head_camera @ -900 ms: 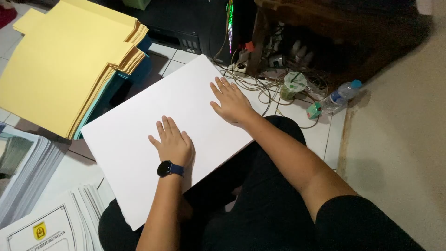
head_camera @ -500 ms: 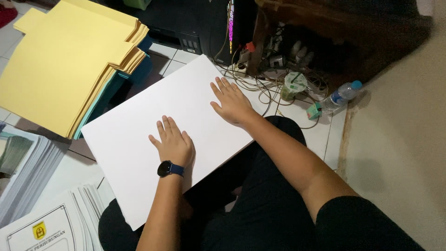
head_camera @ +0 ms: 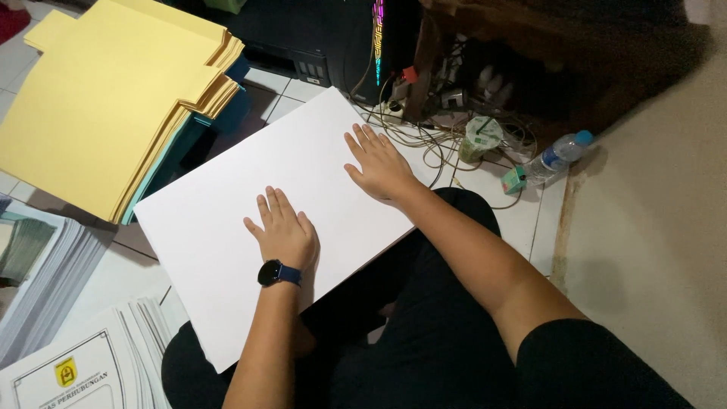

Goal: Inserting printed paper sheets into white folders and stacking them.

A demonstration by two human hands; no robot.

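White card sheet (head_camera: 227, 220) lies flat across the person's lap and the tiled floor (head_camera: 522, 220), both palms pressing it down with fingers spread – left hand (head_camera: 284, 233), right hand (head_camera: 382, 165) – while the yellow folder stack (head_camera: 98, 98) beside it sits untouched.

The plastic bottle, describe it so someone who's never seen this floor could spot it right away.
Start at the big white sheet under both flat hands, then go right past the right hand and the tangle of cables. The plastic bottle lies on its side on the tiles beside the beige mat. It is the only clear thing there, with a blue cap.
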